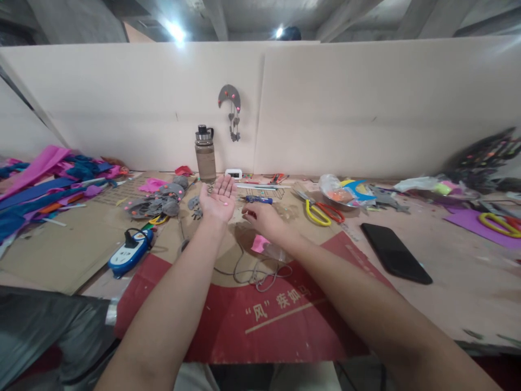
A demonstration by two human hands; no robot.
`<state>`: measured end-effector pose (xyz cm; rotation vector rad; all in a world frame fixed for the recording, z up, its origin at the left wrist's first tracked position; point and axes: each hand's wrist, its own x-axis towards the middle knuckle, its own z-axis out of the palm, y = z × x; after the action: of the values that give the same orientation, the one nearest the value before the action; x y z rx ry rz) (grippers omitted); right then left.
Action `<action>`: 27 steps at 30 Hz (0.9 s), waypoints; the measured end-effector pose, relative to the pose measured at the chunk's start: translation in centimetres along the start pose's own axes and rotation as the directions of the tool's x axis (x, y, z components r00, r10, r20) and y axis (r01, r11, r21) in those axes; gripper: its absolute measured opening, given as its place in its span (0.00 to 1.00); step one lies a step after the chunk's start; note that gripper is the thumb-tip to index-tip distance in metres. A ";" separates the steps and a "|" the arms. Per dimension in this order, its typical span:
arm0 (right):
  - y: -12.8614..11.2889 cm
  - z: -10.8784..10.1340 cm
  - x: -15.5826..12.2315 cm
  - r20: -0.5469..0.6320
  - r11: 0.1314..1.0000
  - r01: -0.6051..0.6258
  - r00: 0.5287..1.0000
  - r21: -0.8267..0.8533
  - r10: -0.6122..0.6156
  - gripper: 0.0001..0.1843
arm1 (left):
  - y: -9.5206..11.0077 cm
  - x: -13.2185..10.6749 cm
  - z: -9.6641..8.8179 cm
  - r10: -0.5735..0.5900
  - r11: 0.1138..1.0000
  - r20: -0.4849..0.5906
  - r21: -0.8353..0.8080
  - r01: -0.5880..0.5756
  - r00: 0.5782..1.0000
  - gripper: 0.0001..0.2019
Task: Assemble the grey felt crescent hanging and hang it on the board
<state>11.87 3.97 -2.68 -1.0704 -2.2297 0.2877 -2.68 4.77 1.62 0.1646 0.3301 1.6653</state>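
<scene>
On my feed the left hand (218, 201) lies palm up and spread, a tiny pink piece (226, 203) resting on its palm. The right hand (264, 221) curls nearby above the cardboard (280, 339); I can't tell whether its fingers pinch anything.

Both bare arms (187, 282) reach forward, the left hand (217, 206) palm up with fingers (225, 185) extended, the right hand (266, 220) just beside it, palm down, fingers curled inward.
</scene>
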 end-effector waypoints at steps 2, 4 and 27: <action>0.1 0.4 0.1 0.065 0.997 0.031 0.998 -0.075 -0.026 0.10 | 0.0 -0.1 0.1 0.003 1.000 0.014 0.000 -0.003 1.000 0.22; 0.1 0.7 0.1 0.109 0.994 0.038 0.994 -0.106 -0.026 0.11 | 0.1 -0.1 0.3 0.006 1.000 0.020 0.002 -0.006 1.000 0.22; -1.9 0.6 -0.8 0.011 0.985 0.080 0.996 0.149 -0.083 0.14 | 3.6 -0.1 1.7 0.197 0.976 0.101 0.077 -0.205 0.975 0.23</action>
<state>10.65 2.14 -2.66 -0.8982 -2.2223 0.4223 -5.57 4.50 4.34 0.3498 0.3237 1.8377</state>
